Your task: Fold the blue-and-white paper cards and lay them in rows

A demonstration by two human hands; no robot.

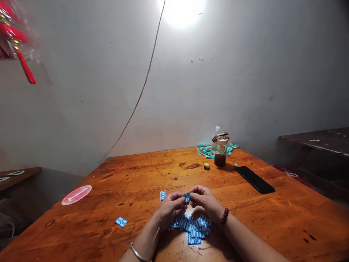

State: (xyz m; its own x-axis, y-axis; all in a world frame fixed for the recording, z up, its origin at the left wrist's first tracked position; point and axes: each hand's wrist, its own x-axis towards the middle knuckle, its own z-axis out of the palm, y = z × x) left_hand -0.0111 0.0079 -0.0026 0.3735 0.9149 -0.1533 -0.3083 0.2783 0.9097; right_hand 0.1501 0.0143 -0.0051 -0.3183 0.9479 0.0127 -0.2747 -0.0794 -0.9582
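Between the fingertips of my left hand (pixel 173 208) and my right hand (pixel 206 203) is a small blue-and-white striped patch (pixel 187 197). Both hands pinch it, one at each side. Below them on the table lies a loose pile of similar blue-and-white patches (pixel 194 227), partly hidden by my fingers. One more striped patch (pixel 163 195) rests just beyond my left hand. Farther left, a patch with a blue cross pattern (pixel 121 222) lies flat by itself.
On the wooden table (pixel 141 174) stand a glass jar of dark liquid (pixel 220 154) and, behind it, a clear bottle (pixel 217 129) among turquoise straps (pixel 203 150). A black phone (pixel 255 179), a small yellowish-green object (pixel 206 166) and a round pink sticker (pixel 76 195) lie around.
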